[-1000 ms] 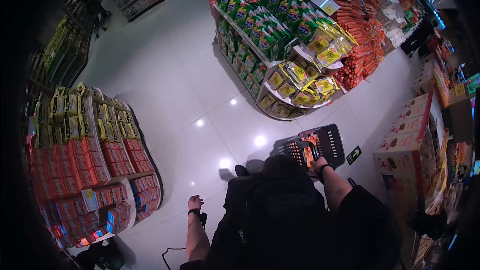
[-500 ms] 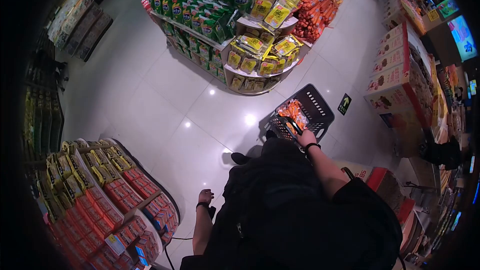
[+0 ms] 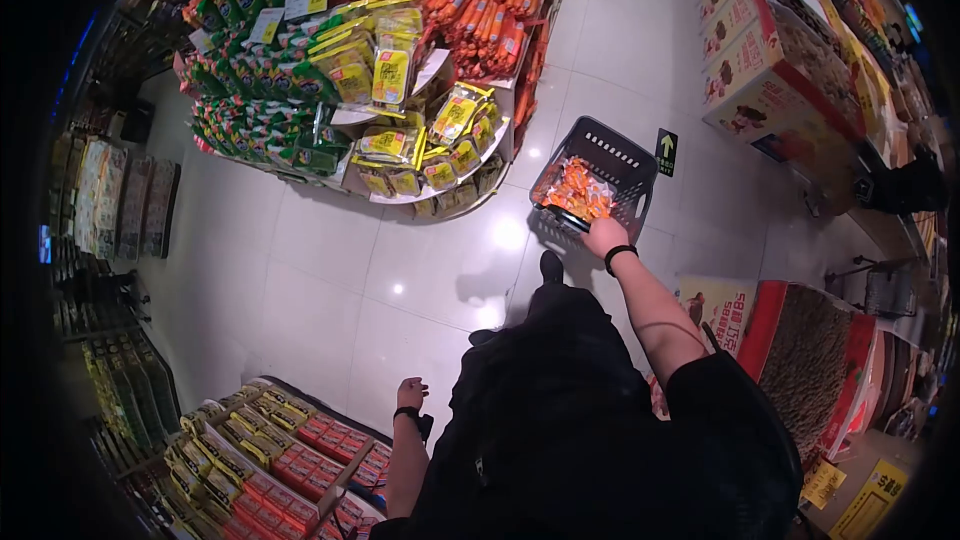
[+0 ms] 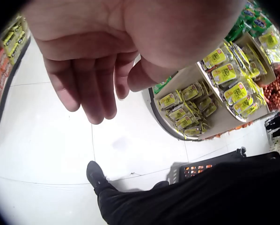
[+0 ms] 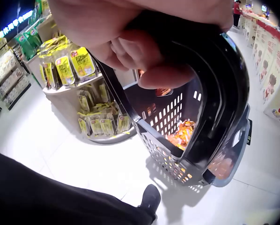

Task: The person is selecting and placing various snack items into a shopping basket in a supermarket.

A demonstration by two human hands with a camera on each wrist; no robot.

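My right hand [image 3: 606,235] grips the black handle [image 5: 219,93] of a dark grey plastic shopping basket [image 3: 628,148]. In the right wrist view the fingers and thumb curl round that handle, above the basket's slotted wall [image 5: 158,147]. Orange-wrapped packets [image 3: 580,190] lie inside the basket. On the other side of the body, my left hand [image 3: 411,393] hangs low with nothing in it. Its fingers [image 4: 91,89] are loosely bent in the left wrist view, over the pale floor. Black bands circle both wrists.
Ahead on the left stands a rounded display of yellow-labelled packs [image 3: 390,75], green bags [image 3: 265,125] and orange packets [image 3: 480,0]. Red and yellow packs fill a shelf [image 3: 345,465] at lower left. Printed boxes [image 3: 745,40] line the right side. A green arrow sign [image 3: 667,152] marks the floor.
The view has turned right and moved forward; the rounded display has shifted left in view. The right hand keeps hold of the basket, now more fully visible. The left hand still hangs at the side.
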